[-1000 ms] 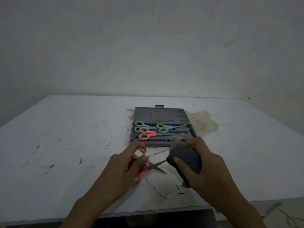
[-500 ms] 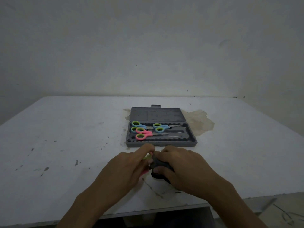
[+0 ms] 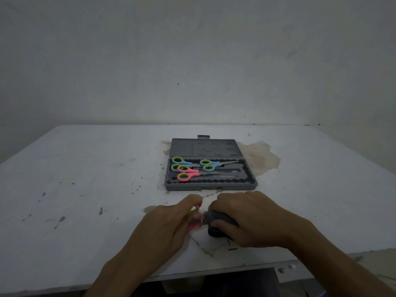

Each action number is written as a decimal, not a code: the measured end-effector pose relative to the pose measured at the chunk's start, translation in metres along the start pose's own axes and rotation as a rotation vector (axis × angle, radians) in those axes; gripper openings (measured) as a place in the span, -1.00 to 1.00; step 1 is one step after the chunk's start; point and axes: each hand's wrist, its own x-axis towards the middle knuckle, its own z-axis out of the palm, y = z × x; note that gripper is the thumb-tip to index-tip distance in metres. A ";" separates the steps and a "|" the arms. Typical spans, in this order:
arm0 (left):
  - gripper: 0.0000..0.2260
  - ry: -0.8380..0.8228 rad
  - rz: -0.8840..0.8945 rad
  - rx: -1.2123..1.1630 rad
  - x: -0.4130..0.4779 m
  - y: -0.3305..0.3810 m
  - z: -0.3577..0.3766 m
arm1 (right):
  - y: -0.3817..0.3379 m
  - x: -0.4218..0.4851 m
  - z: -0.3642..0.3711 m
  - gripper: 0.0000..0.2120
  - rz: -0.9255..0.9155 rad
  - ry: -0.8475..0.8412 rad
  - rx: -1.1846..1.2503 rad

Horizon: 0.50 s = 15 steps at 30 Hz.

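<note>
Pink scissors point(image 3: 194, 226) in grip of left hand point(image 3: 169, 226), against grey cloth point(image 3: 218, 217) in grip of right hand point(image 3: 250, 217).

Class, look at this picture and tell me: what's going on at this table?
A person sits at a white table. The left hand pinches pink-handled scissors by the handles, and the right hand grips a dark grey cloth against their blade end, apparently wiping it. The blades are hidden. Behind the hands, an open grey case holds two blue-handled scissors and another pink pair.
</note>
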 end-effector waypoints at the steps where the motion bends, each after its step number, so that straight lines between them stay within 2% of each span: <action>1: -0.79 -0.002 0.011 0.016 0.001 0.002 0.001 | 0.002 -0.003 -0.001 -0.74 0.001 -0.007 0.004; 4: -0.83 -0.001 -0.010 0.015 0.001 0.005 -0.002 | 0.016 -0.014 -0.005 -0.76 0.043 -0.033 -0.001; 8: -0.90 0.150 -0.269 -0.216 -0.003 -0.002 -0.023 | 0.045 -0.045 -0.010 -0.76 0.262 -0.009 -0.024; 10: -0.94 0.229 -0.305 -0.275 -0.003 -0.002 -0.027 | 0.045 -0.050 -0.004 -0.72 0.345 0.137 0.176; 12: -0.94 0.244 -0.326 -0.330 -0.002 0.004 -0.022 | 0.029 -0.046 0.007 -0.71 0.393 0.346 0.435; 15: -0.90 0.266 -0.363 -0.384 0.000 0.012 -0.013 | -0.002 -0.029 0.026 -0.74 0.463 0.593 0.679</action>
